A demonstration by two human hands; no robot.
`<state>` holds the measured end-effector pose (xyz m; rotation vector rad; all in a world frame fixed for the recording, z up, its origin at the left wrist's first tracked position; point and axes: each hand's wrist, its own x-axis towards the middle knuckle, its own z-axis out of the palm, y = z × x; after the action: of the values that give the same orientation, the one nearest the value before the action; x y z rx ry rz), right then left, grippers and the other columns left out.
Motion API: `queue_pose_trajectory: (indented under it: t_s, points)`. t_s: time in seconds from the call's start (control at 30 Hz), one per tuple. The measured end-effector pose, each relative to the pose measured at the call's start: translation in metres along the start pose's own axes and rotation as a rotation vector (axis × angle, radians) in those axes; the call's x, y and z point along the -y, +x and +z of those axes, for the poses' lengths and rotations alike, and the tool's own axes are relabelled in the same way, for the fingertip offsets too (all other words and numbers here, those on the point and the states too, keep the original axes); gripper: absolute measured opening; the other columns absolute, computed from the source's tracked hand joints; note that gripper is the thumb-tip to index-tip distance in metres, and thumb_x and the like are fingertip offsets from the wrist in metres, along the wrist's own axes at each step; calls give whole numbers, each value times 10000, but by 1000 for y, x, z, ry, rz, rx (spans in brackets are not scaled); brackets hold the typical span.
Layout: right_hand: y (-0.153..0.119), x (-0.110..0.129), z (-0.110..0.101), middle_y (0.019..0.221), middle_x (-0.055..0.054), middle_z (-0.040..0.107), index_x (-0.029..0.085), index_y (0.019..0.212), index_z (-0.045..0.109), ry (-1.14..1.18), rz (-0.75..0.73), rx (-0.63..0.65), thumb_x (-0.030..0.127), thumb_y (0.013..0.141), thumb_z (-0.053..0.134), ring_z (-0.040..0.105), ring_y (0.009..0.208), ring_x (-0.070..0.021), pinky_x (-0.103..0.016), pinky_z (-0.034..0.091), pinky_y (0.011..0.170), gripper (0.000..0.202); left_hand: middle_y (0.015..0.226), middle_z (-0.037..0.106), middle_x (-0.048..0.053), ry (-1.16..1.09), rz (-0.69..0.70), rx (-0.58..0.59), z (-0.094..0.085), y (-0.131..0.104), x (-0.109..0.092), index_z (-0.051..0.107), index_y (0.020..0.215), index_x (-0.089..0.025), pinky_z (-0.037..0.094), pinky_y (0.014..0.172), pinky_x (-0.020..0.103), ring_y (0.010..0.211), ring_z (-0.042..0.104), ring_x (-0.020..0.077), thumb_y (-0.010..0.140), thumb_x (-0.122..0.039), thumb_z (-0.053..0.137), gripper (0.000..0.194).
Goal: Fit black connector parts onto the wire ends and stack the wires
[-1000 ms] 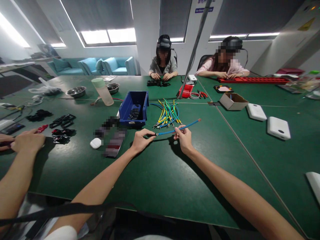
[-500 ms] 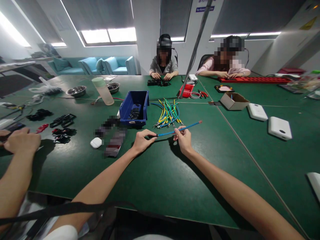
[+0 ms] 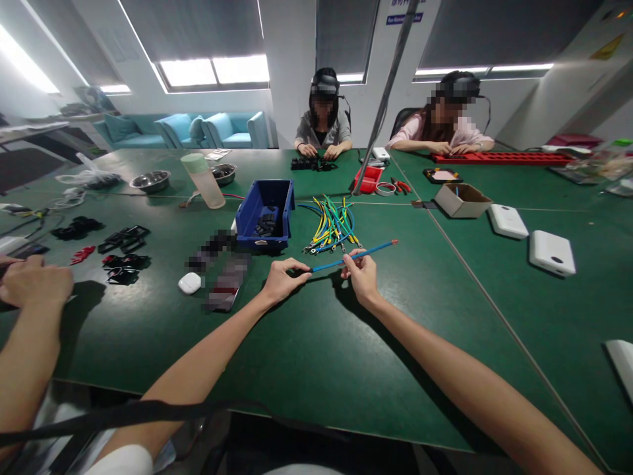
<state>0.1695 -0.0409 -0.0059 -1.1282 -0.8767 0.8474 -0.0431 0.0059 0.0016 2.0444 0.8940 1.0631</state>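
A blue cable (image 3: 378,249) is stretched between my two hands, just above the green table (image 3: 316,356). My left hand (image 3: 283,280) pinches its left end, where a small dark piece shows at the fingertips. Around the cable's middle, my right hand (image 3: 362,274) is closed with thumb and fingers. The cable's bare copper-coloured end sticks out to the right and tilts slightly up. Beyond my hands lies a pile of blue, yellow and green cables (image 3: 332,224) with metal lugs. A blue bin (image 3: 264,214) holding small black parts stands left of that pile.
A phone (image 3: 227,284) and a white earbud case (image 3: 190,284) lie left of my hands. A co-worker's hand (image 3: 37,282) is at the far left, near black and red parts. White boxes (image 3: 551,253) and a cardboard box (image 3: 462,200) sit right. A metal pole (image 3: 383,105) rises behind the cables.
My hands and the blue cable stay almost in place. The co-worker's hand at the far left has shifted slightly left.
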Motion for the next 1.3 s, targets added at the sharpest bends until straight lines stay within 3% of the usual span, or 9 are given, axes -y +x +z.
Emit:
queue_pose_trajectory:
  t_s: [0.47, 0.83, 1.0, 1.2, 1.3]
  points:
    - [-7, -1, 7, 559, 34, 602, 196, 918, 460, 7, 123, -154, 416, 693, 699, 535, 414, -126, -216, 430, 417, 395, 856, 721, 60, 49, 285, -24, 0, -2, -10, 724, 854, -185, 528, 783, 321, 814, 652, 172, 800, -186, 665, 80]
    - [-12, -4, 8, 627, 32, 591, 190, 1025, 500, 14, 60, -82, 473, 753, 662, 575, 510, -129, -221, 467, 461, 424, 854, 719, 73, -29, 90, -10, 4, -3, -6, 737, 839, -185, 510, 744, 304, 797, 657, 187, 761, -234, 701, 99]
    - [-15, 2, 11, 627, 24, 578, 187, 935, 530, 55, 63, -41, 471, 759, 670, 577, 521, -131, -221, 471, 450, 362, 859, 713, 72, -25, 79, -31, 6, -6, -11, 731, 846, -181, 496, 750, 300, 804, 650, 187, 764, -237, 695, 105]
    - [-20, 3, 15, 634, 4, 616, 191, 860, 515, 82, 132, 131, 466, 734, 710, 623, 551, -163, -240, 491, 471, 360, 876, 700, 64, -36, 72, -15, 13, -10, -21, 706, 861, -171, 490, 757, 287, 808, 639, 174, 775, -232, 677, 109]
    - [-20, 2, 15, 633, 4, 620, 190, 851, 517, 57, 124, 132, 468, 738, 708, 620, 534, -155, -231, 480, 470, 355, 899, 697, 66, -62, 41, 3, 16, -11, -25, 698, 874, -166, 490, 774, 289, 824, 636, 176, 769, -230, 674, 126]
